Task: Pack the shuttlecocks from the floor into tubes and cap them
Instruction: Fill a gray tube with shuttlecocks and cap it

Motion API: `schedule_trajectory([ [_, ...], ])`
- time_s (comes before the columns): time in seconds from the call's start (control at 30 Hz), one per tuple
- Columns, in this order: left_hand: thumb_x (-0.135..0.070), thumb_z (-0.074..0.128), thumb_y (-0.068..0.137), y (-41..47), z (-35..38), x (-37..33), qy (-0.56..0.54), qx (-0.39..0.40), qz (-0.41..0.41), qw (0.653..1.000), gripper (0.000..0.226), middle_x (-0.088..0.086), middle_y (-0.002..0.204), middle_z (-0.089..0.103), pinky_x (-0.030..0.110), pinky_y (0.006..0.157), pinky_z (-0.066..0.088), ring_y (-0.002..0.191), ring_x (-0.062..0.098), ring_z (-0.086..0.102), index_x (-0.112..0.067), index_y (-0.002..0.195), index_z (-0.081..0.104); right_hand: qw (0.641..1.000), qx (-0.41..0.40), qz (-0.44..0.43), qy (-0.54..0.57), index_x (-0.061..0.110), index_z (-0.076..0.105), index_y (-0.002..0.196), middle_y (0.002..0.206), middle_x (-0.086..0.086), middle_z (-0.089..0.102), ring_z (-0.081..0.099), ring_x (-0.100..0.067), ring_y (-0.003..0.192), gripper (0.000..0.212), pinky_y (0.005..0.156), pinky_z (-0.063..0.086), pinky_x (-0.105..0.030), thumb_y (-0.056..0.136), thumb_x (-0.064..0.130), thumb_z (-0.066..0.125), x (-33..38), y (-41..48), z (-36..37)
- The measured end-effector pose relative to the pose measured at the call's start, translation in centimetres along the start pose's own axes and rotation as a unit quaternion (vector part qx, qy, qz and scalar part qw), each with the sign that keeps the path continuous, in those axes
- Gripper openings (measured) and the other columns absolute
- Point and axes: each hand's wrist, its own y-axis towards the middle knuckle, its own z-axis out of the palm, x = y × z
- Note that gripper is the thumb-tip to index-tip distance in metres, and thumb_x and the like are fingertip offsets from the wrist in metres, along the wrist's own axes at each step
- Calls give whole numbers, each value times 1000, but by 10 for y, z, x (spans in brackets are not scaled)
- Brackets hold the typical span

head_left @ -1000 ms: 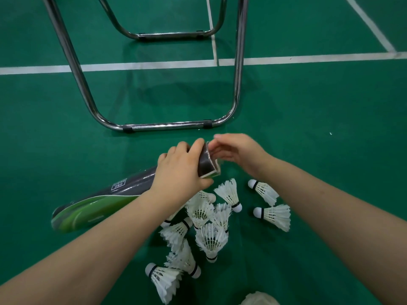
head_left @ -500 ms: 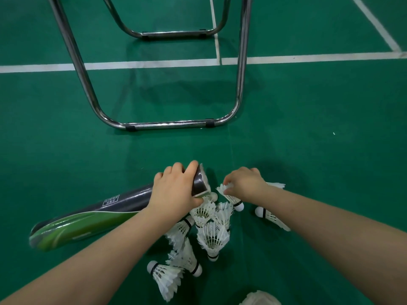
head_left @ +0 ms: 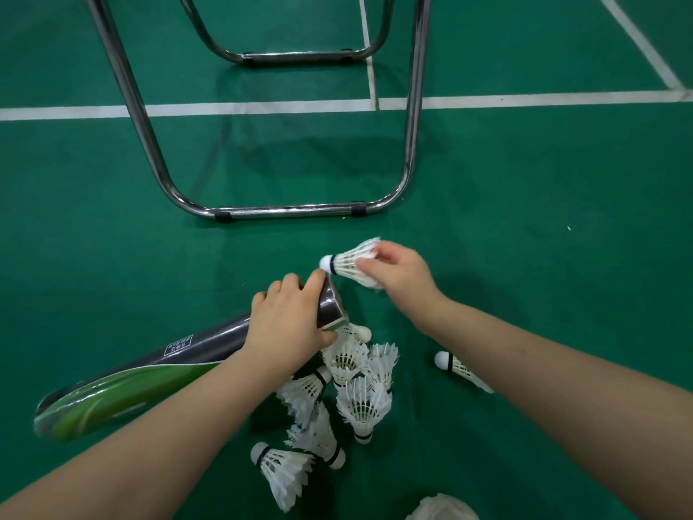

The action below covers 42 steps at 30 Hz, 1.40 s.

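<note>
A long dark tube (head_left: 195, 350) with a green end lies slanted over the green floor. My left hand (head_left: 288, 324) grips it near its open mouth, which faces up and right. My right hand (head_left: 397, 272) pinches a white shuttlecock (head_left: 350, 262) by its feathers, cork pointing left, just above and right of the tube's mouth. Several white shuttlecocks (head_left: 356, 388) lie in a heap on the floor below the tube's mouth. One more shuttlecock (head_left: 455, 367) lies apart to the right, partly hidden by my right forearm.
A chrome tubular chair frame (head_left: 292, 211) stands on the floor just beyond my hands, with a second rail (head_left: 300, 56) further back. White court lines (head_left: 525, 99) cross the green floor. A white feathered object (head_left: 442, 508) shows at the bottom edge.
My right hand went down to the heap, took one shuttlecock and lifted it up beside the tube's mouth. My left hand has kept hold of the tube.
</note>
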Motion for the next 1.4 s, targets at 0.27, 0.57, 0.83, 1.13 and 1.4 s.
schedule_trajectory([
  [0.27,-55,66,73,3,-8,9,-16,-11,-40,999,81,6,119,48,40,93,38,111,27,48,-26,136,26,998,-35,-5,-45,4,65,83,81,-17,66,52,-21,71,22,67,44,-38,72,21,55,7,9,-8],
  [0.57,-55,67,73,6,-25,-6,-38,-41,-7,998,85,6,122,46,39,94,36,114,26,45,-25,139,23,968,239,78,-1,-7,59,110,116,-37,54,49,-24,94,42,90,39,-39,69,-2,51,19,5,9],
  [0.83,-56,65,72,1,-31,-9,-53,-52,40,996,82,3,118,46,39,95,33,111,24,44,-27,138,25,892,436,118,8,-5,52,109,102,-12,53,50,-21,98,52,87,41,-32,58,-6,42,31,0,-3],
  [1.13,-49,68,73,12,-19,-45,-43,-25,82,995,75,3,115,46,40,94,34,109,24,45,-28,132,27,952,257,156,58,4,58,115,103,-8,62,60,-16,92,45,83,47,-28,73,19,58,12,-8,-44],
  [1.4,-50,65,77,14,6,-86,18,9,123,992,78,6,119,45,41,95,33,110,26,43,-25,138,22,974,-37,221,28,13,67,83,82,-3,68,62,-15,76,16,76,45,-29,90,18,53,-40,-36,-102],
])
